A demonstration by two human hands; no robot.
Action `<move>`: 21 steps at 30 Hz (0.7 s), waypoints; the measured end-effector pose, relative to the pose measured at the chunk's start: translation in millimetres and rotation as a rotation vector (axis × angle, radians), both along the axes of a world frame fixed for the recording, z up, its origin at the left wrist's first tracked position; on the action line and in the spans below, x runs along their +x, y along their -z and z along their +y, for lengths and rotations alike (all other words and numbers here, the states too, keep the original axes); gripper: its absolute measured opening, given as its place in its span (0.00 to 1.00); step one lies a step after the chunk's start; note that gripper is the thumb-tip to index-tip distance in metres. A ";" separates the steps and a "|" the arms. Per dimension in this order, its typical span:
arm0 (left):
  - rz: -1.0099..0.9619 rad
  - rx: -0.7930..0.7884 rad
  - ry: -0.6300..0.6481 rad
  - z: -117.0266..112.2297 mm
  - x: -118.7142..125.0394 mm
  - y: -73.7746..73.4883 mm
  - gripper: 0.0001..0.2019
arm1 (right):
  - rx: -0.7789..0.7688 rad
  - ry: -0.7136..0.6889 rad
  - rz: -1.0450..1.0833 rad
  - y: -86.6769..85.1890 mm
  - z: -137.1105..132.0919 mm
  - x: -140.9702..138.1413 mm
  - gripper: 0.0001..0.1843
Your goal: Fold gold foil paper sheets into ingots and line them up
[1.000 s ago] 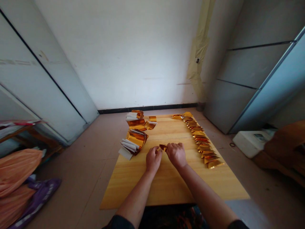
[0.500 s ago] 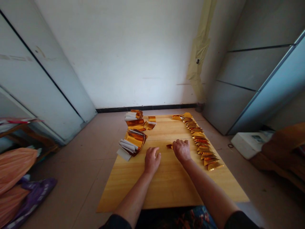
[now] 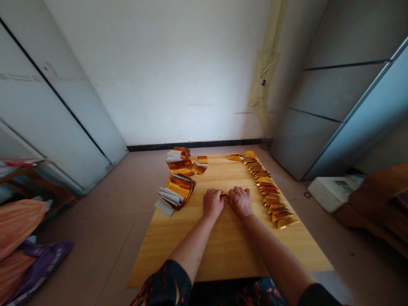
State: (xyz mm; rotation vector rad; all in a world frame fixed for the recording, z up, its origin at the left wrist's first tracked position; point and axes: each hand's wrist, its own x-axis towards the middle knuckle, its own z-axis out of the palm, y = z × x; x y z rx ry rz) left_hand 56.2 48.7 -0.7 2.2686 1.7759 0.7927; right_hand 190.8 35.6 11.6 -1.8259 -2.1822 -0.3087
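Note:
My left hand (image 3: 213,204) and my right hand (image 3: 240,201) are close together over the middle of the wooden table. Between their fingertips is a small piece of gold foil paper (image 3: 225,195), mostly covered by the fingers; both hands are closed on it. Along the right side runs a row of folded gold paper pieces (image 3: 268,188), overlapping one another. To the left lies a fanned stack of gold foil sheets (image 3: 180,189) with pale undersides.
The wooden tabletop (image 3: 178,250) carries more gold sheets (image 3: 180,165) at its far left. A white box (image 3: 328,192) stands on the right. Orange and purple bags (image 3: 41,263) are on the floor at left. A wall (image 3: 178,85) rises beyond the table.
My left hand has moved right and slightly up to the gold foil paper and closed on it. My right hand has stayed nearly in place, still holding the paper.

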 end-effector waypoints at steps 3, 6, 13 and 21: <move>0.089 -0.037 0.004 2.9 2.5 1.0 0.06 | -0.008 0.004 0.001 2.9 1.2 -1.2 0.08; 0.109 -0.030 -0.003 2.5 2.8 5.0 0.07 | -0.025 -0.012 -0.001 6.6 3.0 -2.8 0.09; 0.047 -0.022 -0.039 4.4 2.6 11.2 0.09 | -0.019 -0.074 -0.024 7.9 3.8 -5.4 0.10; 0.053 -0.043 -0.065 6.6 3.9 12.1 0.11 | -0.046 -0.094 -0.017 10.3 4.5 -6.0 0.10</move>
